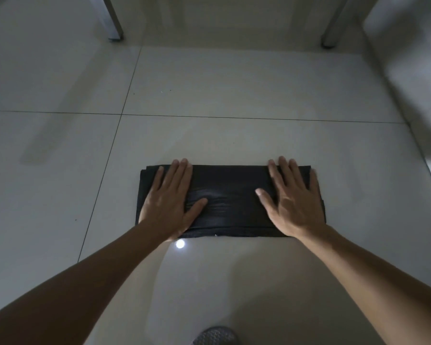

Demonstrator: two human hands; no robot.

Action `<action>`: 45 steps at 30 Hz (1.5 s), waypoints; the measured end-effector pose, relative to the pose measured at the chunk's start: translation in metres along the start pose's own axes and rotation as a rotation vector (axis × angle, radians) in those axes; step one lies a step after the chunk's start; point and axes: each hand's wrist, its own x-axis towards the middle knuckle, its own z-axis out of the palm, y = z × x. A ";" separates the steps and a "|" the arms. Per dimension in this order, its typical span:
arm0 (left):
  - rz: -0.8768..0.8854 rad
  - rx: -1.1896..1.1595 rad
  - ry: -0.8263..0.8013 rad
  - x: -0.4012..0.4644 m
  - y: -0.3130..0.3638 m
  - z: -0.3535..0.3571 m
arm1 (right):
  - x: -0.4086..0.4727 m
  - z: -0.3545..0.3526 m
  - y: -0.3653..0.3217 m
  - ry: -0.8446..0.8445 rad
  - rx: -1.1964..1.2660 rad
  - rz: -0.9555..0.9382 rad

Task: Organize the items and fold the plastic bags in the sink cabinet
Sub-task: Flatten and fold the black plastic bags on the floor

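A black plastic bag point(230, 195), folded into a flat wide rectangle, lies on the pale tiled floor point(234, 95) in front of me. My left hand point(171, 204) presses flat on its left part, fingers straight and together, thumb spread toward the middle. My right hand point(292, 202) presses flat on its right part in the same way, fingers slightly spread. Both palms cover the bag's ends; the middle strip shows wrinkles.
Two metal legs stand at the back, one at the left point(113, 21) and one at the right point(334, 26). A white wall or panel point(413, 70) runs along the right side. A grey shoe tip point(215, 336) shows at the bottom edge.
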 end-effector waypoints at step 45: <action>-0.805 -1.152 0.028 0.037 -0.049 -0.065 | 0.038 -0.067 0.031 0.087 0.738 0.503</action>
